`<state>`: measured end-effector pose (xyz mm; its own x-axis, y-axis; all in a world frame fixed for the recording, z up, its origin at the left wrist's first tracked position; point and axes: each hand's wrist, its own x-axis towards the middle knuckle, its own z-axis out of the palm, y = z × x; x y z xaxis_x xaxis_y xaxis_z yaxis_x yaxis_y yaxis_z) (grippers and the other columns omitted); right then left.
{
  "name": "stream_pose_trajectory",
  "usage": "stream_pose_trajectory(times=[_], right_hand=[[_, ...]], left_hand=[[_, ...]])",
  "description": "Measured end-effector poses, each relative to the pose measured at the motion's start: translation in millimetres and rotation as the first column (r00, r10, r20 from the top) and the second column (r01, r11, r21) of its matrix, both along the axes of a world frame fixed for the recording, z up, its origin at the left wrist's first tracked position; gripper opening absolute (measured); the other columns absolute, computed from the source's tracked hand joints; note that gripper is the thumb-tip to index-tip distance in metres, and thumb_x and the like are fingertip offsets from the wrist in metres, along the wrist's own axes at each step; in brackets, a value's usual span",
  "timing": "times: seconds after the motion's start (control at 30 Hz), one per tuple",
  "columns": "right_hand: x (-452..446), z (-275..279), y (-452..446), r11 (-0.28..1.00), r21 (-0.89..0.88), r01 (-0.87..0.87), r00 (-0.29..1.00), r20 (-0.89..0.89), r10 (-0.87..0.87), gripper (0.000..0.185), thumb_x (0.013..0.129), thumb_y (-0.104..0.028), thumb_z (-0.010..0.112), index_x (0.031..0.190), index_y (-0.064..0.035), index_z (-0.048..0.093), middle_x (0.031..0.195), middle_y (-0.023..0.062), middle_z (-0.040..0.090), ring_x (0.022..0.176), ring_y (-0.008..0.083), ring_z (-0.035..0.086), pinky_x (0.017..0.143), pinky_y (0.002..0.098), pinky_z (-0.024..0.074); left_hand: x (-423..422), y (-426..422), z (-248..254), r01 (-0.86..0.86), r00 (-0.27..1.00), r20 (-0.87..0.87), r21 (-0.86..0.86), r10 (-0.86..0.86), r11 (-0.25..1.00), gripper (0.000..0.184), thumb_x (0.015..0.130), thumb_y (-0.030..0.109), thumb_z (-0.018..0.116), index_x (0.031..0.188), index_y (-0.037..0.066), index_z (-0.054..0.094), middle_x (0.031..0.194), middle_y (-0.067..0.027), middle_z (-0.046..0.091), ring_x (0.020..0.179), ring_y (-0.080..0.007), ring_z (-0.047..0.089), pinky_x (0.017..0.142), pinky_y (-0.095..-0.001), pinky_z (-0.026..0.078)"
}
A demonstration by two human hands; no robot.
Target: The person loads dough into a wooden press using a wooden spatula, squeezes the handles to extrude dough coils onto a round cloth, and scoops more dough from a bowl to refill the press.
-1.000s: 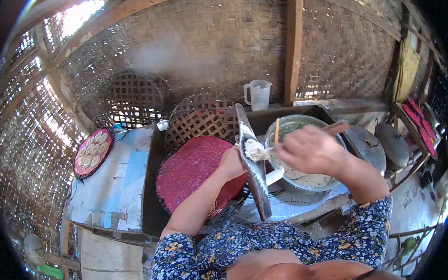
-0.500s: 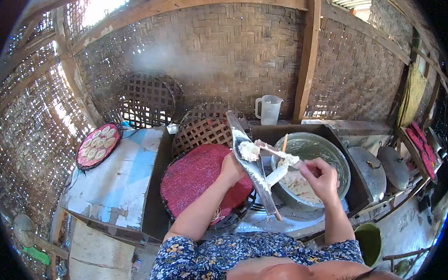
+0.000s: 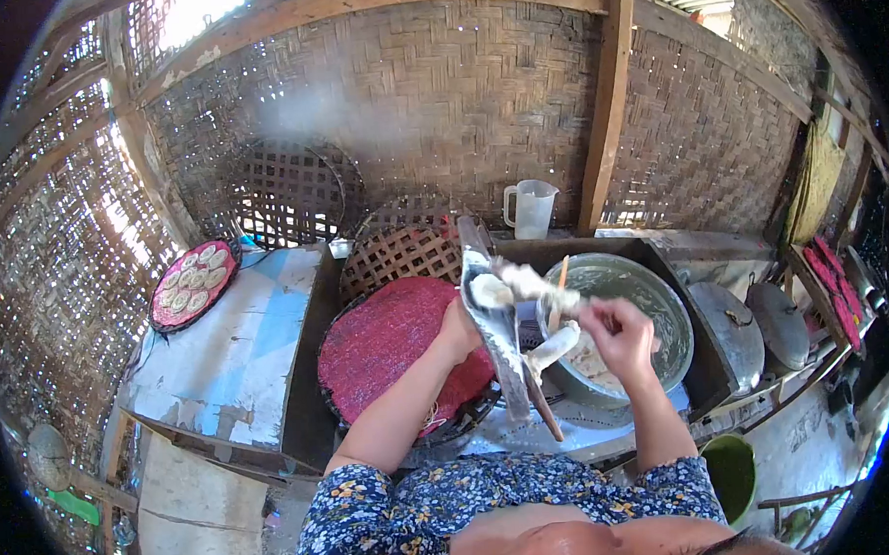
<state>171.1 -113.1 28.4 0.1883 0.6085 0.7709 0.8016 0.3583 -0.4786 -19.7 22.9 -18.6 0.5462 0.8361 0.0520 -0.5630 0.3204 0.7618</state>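
Note:
My left hand is closed around the left edge of a long, dark wooden board, held tilted over the work surface. A lump of white dough sits on the board's whitened face. In my right hand is a dough-coated stick, its tip touching or very near the lump; motion blurs it. Below the stick, a white-coated paddle-like piece juts from the board's right side; what holds it is hidden. A large metal pot, with pale batter inside, stands under my right hand. An orange-brown handle rises from it.
Left of the board lies a round tray covered in red mesh. Behind are woven baskets and a plastic jug. Another round tray with pale discs sits on the left table. Two metal lids stand at right.
The board has turned slightly more upright, and the white-coated piece beside it has tilted upward. My right hand has shifted slightly left with the stick. The lump looks smoother and more rounded.

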Motion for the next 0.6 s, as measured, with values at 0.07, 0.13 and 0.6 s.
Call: stream_pose_trajectory(times=[0.07, 0.13, 0.6], right_hand=[[4, 0, 11, 0.989, 0.147, 0.027, 0.986, 0.161, -0.051, 0.017, 0.067, -0.009, 0.071, 0.081, -0.0027, 0.063, 0.064, 0.0084, 0.06, 0.053, 0.0191, 0.058, 0.048, 0.027, 0.0458], [2, -6, 9, 0.992, 0.123, -0.01, 0.977, 0.212, -0.017, 0.018, 0.066, -0.008, 0.071, 0.081, -0.0025, 0.063, 0.065, 0.0082, 0.06, 0.053, 0.02, 0.058, 0.048, 0.0275, 0.0458], [97, -39, -46, 0.665, -0.469, 0.582, 0.813, 0.344, -0.469, 0.03, 0.077, -0.035, 0.061, 0.08, -0.0057, 0.061, 0.072, 0.0123, 0.063, 0.067, 0.027, 0.061, 0.061, 0.0383, 0.0475]], left_hand=[[4, -4, -8, 0.016, 0.802, -0.394, 0.765, 0.448, 0.644, 0.033, 0.079, 0.003, 0.056, 0.111, 0.005, 0.05, 0.098, -0.0055, 0.058, 0.085, -0.0186, 0.06, 0.075, -0.0328, 0.05], [6, -12, 4, -0.012, 0.977, -0.195, 0.369, 0.09, 0.929, 0.03, 0.08, 0.001, 0.055, 0.109, 0.005, 0.052, 0.098, -0.0055, 0.059, 0.083, -0.0182, 0.06, 0.073, -0.0322, 0.05], [-104, 33, 11, -0.189, 0.948, 0.311, 0.394, 0.063, 0.9, 0.033, 0.068, 0.013, 0.069, 0.096, 0.008, 0.053, 0.095, -0.0094, 0.053, 0.09, -0.034, 0.059, 0.07, -0.047, 0.053]])
